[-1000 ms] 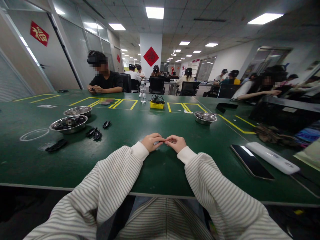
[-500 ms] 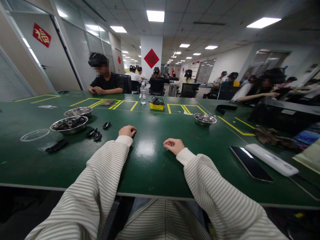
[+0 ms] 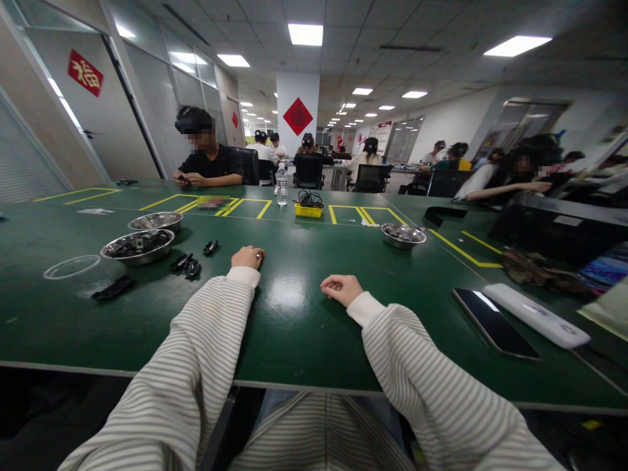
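Observation:
My left hand (image 3: 246, 257) lies curled on the green table (image 3: 304, 320), pushed forward of centre, with a small shiny thing at its fingertips that I cannot make out. My right hand (image 3: 340, 288) rests nearer to me, fingers curled into a loose fist, nothing visible in it. Several small black clips (image 3: 189, 263) lie just left of the left hand. Beyond them stand two steel bowls (image 3: 137, 245), the nearer one holding dark parts. Both arms wear striped sleeves.
A third steel bowl (image 3: 403, 234) sits at the right, a yellow tray with cables (image 3: 308, 208) and a water bottle (image 3: 281, 184) at the back. A phone (image 3: 494, 322) and a white case (image 3: 536, 315) lie near right. A clear lid (image 3: 71, 266) lies left. A person (image 3: 206, 157) sits opposite.
One second ago both hands pinched something together at the table's centre. They have parted: the left hand has reached forward and left, the right stays near its place.

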Demonstrator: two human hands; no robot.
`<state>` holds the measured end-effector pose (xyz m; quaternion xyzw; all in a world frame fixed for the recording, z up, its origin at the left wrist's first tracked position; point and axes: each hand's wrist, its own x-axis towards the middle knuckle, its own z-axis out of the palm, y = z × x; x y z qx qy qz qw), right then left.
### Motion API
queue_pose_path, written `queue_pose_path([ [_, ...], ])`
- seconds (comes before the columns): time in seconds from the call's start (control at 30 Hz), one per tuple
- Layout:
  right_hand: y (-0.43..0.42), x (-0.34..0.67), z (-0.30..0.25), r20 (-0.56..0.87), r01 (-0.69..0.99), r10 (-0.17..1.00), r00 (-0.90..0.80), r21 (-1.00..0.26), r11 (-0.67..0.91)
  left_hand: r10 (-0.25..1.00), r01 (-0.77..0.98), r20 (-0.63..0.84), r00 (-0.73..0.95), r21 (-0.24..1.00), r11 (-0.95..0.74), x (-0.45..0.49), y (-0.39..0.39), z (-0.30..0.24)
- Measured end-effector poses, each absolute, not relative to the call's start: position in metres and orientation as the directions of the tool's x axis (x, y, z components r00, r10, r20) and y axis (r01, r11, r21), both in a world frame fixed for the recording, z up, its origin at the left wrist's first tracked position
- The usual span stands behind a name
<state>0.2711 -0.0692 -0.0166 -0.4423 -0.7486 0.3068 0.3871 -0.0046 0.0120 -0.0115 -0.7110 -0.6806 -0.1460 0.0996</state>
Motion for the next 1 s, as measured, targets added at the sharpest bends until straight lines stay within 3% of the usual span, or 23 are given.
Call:
queue_pose_path([
  [0.3,-0.07,0.271,-0.016,0.311,0.414,0.901,-0.304,-0.808,0.419,0.886,0.989,0.45,0.116,0.027,-0.143,-0.004,0.011,-0.012],
  [0.5,-0.069,0.271,-0.017,0.315,0.419,0.897,-0.31,-0.801,0.427,0.865,0.938,0.379,0.33,-0.03,-0.345,-0.001,0.016,-0.011],
  [1.0,-0.07,0.272,-0.017,0.33,0.431,0.883,-0.334,-0.78,0.454,0.868,0.946,0.383,0.317,-0.061,-0.319,-0.017,0.013,-0.008],
])
